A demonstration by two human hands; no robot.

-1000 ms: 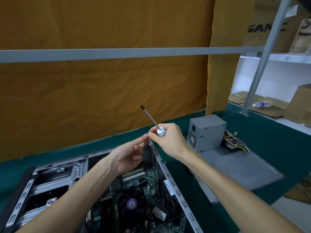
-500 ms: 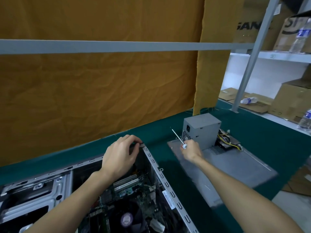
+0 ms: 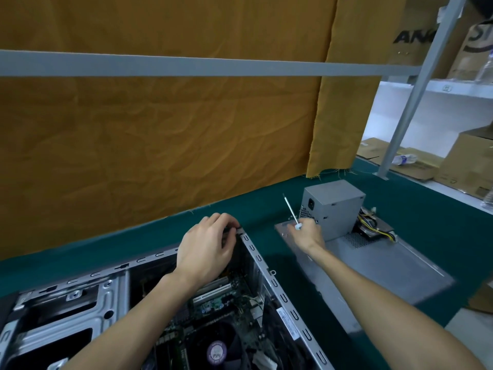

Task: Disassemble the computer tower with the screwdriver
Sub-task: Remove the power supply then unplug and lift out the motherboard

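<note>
Steel-shafted screwdriver, one, tip tilted up, its white handle gripped in the right hand over one grey side panel. Left hand curls its fingers over the far corner of one open computer tower; one power supply stands on the panel.

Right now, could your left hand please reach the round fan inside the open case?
Probably yes: the left hand grips the case's far corner, and the fan lies uncovered below.
</note>
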